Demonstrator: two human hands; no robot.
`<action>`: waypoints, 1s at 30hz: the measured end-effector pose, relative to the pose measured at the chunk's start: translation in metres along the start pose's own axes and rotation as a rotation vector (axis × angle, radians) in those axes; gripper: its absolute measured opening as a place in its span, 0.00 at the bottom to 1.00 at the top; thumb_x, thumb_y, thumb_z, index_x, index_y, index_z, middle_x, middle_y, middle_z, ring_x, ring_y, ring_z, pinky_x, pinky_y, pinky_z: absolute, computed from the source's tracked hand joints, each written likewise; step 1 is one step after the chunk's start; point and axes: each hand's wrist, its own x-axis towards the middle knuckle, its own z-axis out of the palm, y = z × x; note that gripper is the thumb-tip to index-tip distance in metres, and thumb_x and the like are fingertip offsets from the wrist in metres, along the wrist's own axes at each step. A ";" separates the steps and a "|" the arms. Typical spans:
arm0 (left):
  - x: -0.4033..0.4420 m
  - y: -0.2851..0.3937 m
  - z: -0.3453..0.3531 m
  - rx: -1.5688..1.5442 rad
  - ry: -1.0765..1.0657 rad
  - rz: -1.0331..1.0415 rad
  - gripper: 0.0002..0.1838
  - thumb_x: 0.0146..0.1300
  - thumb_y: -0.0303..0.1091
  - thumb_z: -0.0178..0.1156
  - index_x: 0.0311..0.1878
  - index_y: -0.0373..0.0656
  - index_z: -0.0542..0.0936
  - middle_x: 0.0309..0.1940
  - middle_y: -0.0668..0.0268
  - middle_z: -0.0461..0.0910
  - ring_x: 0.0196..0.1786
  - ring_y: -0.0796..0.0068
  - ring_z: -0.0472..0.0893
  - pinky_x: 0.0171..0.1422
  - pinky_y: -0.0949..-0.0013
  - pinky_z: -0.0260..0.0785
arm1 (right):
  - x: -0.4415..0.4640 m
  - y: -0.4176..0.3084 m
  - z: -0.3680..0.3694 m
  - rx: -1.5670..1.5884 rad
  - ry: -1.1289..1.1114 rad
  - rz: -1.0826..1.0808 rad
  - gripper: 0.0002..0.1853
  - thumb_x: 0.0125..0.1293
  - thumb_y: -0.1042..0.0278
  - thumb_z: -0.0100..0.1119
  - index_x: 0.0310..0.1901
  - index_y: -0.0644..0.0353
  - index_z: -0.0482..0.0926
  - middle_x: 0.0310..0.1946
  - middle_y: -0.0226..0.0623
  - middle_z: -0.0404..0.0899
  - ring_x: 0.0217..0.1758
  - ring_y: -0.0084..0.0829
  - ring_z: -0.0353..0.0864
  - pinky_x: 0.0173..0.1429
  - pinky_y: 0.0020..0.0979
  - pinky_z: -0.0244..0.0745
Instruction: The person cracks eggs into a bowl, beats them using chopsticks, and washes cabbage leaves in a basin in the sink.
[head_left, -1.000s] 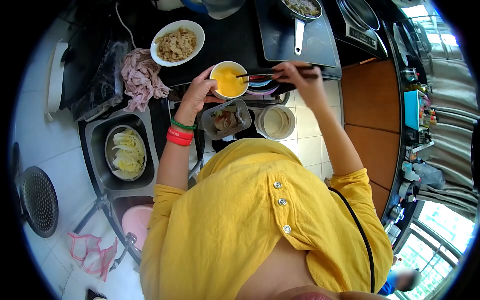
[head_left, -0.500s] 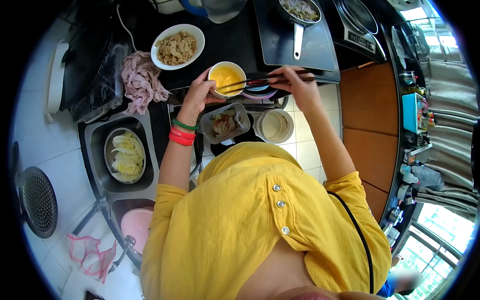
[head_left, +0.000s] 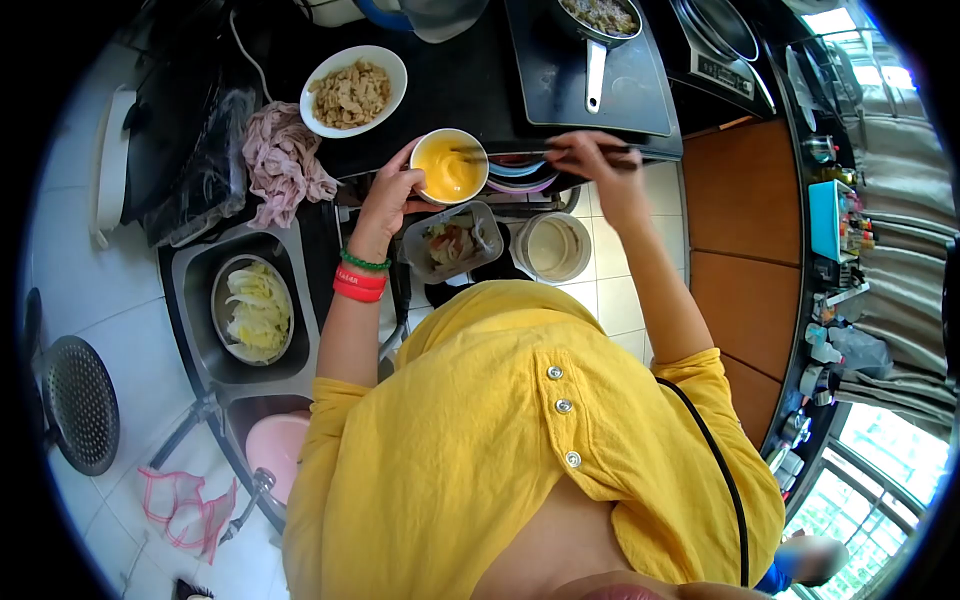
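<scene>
My left hand (head_left: 392, 192) grips a white bowl (head_left: 482, 182) by its left side, tilted over the counter's front edge. Yellow beaten egg (head_left: 447, 178) swirls inside it. Closed around dark chopsticks (head_left: 628, 157), my right hand (head_left: 592, 165) is to the right of the bowl. The chopsticks are smeared by motion, and their tips reach into the egg. Just beyond the bowl, a white dish (head_left: 398, 92) with pale brown cooked pieces (head_left: 350, 95) rests on the black counter.
A pan (head_left: 597, 75) stands on the cooktop (head_left: 545, 100). Below the bowl are a clear tub (head_left: 428, 262) of scraps and a white bucket (head_left: 553, 247). At left, a crumpled pink cloth (head_left: 280, 160) lies beside the sink (head_left: 190, 300), which holds a bowl of cabbage (head_left: 258, 312). Another person (head_left: 805, 562) is at lower right.
The bowl has shifted slightly left and tilted more. My right hand has swung the chopsticks, their tips going from the bowl's lower part to its upper part. The egg surface swirls differently.
</scene>
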 end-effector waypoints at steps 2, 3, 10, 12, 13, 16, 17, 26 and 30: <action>-0.010 -0.001 -0.001 -0.003 0.040 -0.018 0.36 0.49 0.24 0.48 0.68 0.43 0.61 0.51 0.59 0.75 0.49 0.65 0.81 0.42 0.59 0.82 | -0.012 0.002 0.011 0.003 -0.086 0.031 0.14 0.70 0.66 0.51 0.41 0.70 0.79 0.40 0.44 0.82 0.41 0.33 0.83 0.49 0.32 0.81; -0.014 -0.003 -0.002 -0.008 0.049 -0.016 0.36 0.49 0.24 0.48 0.68 0.43 0.61 0.51 0.59 0.75 0.49 0.65 0.81 0.42 0.59 0.82 | -0.017 0.001 0.016 0.006 -0.163 0.061 0.14 0.71 0.66 0.50 0.41 0.71 0.79 0.40 0.44 0.82 0.41 0.33 0.83 0.49 0.32 0.82; -0.064 -0.028 -0.032 -0.149 0.163 0.022 0.35 0.50 0.23 0.47 0.67 0.43 0.63 0.51 0.58 0.75 0.46 0.65 0.82 0.38 0.62 0.83 | -0.025 0.003 0.051 0.143 -0.205 0.120 0.12 0.69 0.68 0.53 0.41 0.70 0.79 0.38 0.44 0.82 0.41 0.32 0.83 0.49 0.30 0.81; -0.084 -0.035 -0.040 -0.186 0.189 0.058 0.35 0.50 0.23 0.47 0.67 0.43 0.63 0.50 0.58 0.75 0.46 0.66 0.82 0.38 0.62 0.83 | -0.022 0.002 0.066 0.093 -0.096 0.048 0.13 0.69 0.67 0.53 0.39 0.71 0.80 0.37 0.43 0.82 0.40 0.32 0.84 0.47 0.31 0.81; -0.093 -0.038 -0.044 -0.195 0.204 0.063 0.35 0.50 0.23 0.47 0.67 0.43 0.63 0.50 0.58 0.75 0.46 0.66 0.82 0.38 0.62 0.83 | -0.025 0.004 0.076 0.091 -0.113 0.050 0.13 0.69 0.67 0.53 0.39 0.71 0.80 0.37 0.43 0.82 0.40 0.32 0.84 0.47 0.31 0.81; -0.119 -0.040 -0.057 -0.170 0.298 0.036 0.36 0.50 0.23 0.47 0.68 0.42 0.62 0.45 0.61 0.76 0.42 0.71 0.82 0.38 0.62 0.83 | -0.030 0.003 0.096 0.127 -0.342 0.245 0.12 0.69 0.68 0.53 0.39 0.71 0.79 0.37 0.42 0.82 0.39 0.32 0.83 0.47 0.30 0.81; -0.123 -0.047 -0.065 -0.176 0.305 0.037 0.36 0.50 0.23 0.47 0.68 0.42 0.62 0.45 0.61 0.76 0.42 0.71 0.82 0.38 0.62 0.83 | -0.028 0.009 0.100 0.125 -0.351 0.247 0.12 0.69 0.68 0.53 0.39 0.71 0.79 0.37 0.42 0.82 0.39 0.32 0.83 0.47 0.30 0.81; -0.144 -0.062 -0.094 -0.227 0.261 0.018 0.36 0.49 0.24 0.49 0.67 0.42 0.61 0.54 0.57 0.74 0.52 0.59 0.80 0.43 0.55 0.81 | -0.033 0.020 0.136 0.215 -0.343 0.211 0.13 0.70 0.67 0.51 0.39 0.71 0.79 0.35 0.44 0.82 0.39 0.32 0.83 0.46 0.30 0.81; -0.141 -0.054 -0.088 -0.229 0.257 0.063 0.36 0.50 0.25 0.49 0.67 0.42 0.61 0.54 0.57 0.73 0.51 0.61 0.80 0.42 0.57 0.82 | -0.031 0.006 0.116 0.074 -0.334 0.145 0.13 0.70 0.68 0.51 0.41 0.72 0.79 0.37 0.45 0.82 0.40 0.32 0.83 0.47 0.29 0.81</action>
